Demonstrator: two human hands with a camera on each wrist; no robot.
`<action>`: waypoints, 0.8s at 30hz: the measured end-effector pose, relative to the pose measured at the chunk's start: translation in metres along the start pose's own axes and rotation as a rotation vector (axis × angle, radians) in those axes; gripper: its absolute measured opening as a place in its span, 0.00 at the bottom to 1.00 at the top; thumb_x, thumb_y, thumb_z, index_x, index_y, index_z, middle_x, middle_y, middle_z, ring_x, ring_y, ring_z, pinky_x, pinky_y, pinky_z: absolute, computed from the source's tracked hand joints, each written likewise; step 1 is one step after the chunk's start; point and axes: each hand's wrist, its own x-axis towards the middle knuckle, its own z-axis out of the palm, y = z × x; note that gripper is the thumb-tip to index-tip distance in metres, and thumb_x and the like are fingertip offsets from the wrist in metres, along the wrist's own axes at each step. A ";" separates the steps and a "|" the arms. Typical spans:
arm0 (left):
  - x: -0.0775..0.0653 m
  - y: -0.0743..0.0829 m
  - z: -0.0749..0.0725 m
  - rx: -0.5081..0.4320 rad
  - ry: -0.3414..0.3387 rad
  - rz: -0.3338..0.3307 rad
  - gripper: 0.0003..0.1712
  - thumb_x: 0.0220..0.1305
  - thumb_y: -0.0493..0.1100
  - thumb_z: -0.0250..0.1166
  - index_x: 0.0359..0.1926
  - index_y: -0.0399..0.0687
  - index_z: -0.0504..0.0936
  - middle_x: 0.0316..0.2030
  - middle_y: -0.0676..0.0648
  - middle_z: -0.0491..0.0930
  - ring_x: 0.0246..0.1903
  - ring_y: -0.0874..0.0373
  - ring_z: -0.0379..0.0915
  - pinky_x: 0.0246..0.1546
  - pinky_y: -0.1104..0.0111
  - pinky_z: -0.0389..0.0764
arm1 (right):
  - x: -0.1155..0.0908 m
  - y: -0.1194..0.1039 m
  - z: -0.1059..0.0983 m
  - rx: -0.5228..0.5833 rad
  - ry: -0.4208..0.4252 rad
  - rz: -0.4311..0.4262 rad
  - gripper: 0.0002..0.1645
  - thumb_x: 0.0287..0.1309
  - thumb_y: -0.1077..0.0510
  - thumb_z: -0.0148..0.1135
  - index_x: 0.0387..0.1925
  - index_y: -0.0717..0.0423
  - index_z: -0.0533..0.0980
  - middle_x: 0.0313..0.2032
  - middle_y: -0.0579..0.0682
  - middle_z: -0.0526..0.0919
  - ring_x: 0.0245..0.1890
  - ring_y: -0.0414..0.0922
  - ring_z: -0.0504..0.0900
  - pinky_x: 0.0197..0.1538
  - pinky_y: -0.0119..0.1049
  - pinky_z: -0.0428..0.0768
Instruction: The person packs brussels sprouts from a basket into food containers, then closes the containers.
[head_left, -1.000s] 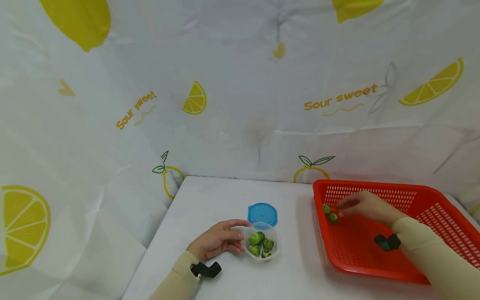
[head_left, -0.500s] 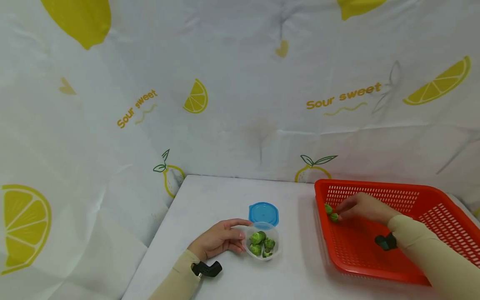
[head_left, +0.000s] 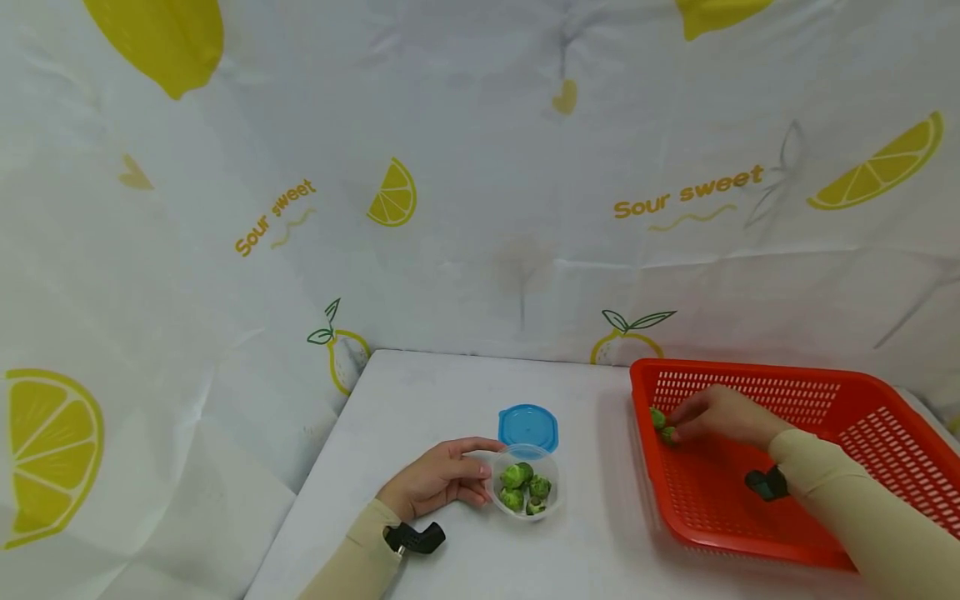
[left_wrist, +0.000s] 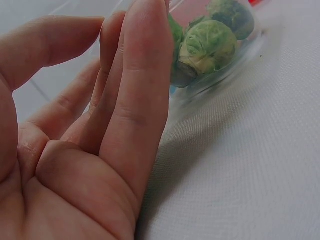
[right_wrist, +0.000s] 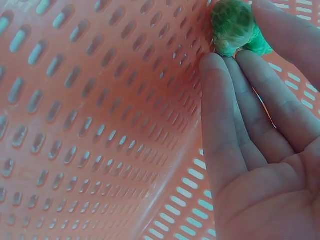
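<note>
My left hand holds the side of a small clear plastic container, index finger and thumb at its rim. Inside the container sit several green Brussels sprouts. The left wrist view shows the fingers upright beside the container, sprouts visible through its wall. At the left end of a red plastic basket, my right hand reaches down and pinches a Brussels sprout with its fingertips. Another sprout lies right beside it. In the right wrist view, sprouts show at the fingertips.
A blue lid lies on the white table, just behind the container. The basket's slotted walls rise around my right hand. Behind the table hangs a white sheet printed with lemons.
My right hand has lowered and moved slightly left onto the nearer sprout, its fingertips closing on it. The left hand and container stay in place; the head view has shifted slightly.
</note>
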 end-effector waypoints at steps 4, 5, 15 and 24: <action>0.000 0.000 0.000 0.000 0.003 -0.009 0.32 0.79 0.39 0.64 0.79 0.46 0.70 0.34 0.50 0.90 0.35 0.58 0.92 0.44 0.68 0.92 | 0.000 -0.001 0.001 0.007 -0.001 0.006 0.23 0.63 0.48 0.78 0.54 0.57 0.89 0.48 0.49 0.92 0.48 0.46 0.84 0.57 0.53 0.85; 0.000 0.000 0.000 0.000 0.003 -0.009 0.32 0.79 0.39 0.64 0.79 0.46 0.70 0.34 0.50 0.90 0.35 0.58 0.92 0.44 0.68 0.92 | 0.000 -0.002 0.001 0.010 -0.001 0.011 0.23 0.63 0.48 0.79 0.54 0.57 0.89 0.48 0.49 0.92 0.47 0.46 0.84 0.57 0.52 0.85; 0.000 0.000 0.000 0.004 -0.004 -0.001 0.32 0.79 0.39 0.64 0.79 0.46 0.70 0.34 0.50 0.90 0.35 0.59 0.92 0.44 0.69 0.92 | 0.000 -0.002 0.000 0.013 0.002 -0.005 0.21 0.65 0.51 0.77 0.54 0.60 0.88 0.47 0.51 0.92 0.47 0.46 0.85 0.58 0.55 0.86; 0.001 -0.001 0.000 0.005 0.008 -0.010 0.32 0.79 0.39 0.64 0.79 0.47 0.70 0.35 0.49 0.90 0.35 0.59 0.91 0.43 0.69 0.92 | -0.001 0.001 -0.002 -0.010 -0.004 -0.008 0.21 0.64 0.49 0.78 0.53 0.56 0.89 0.47 0.47 0.92 0.47 0.45 0.84 0.52 0.44 0.85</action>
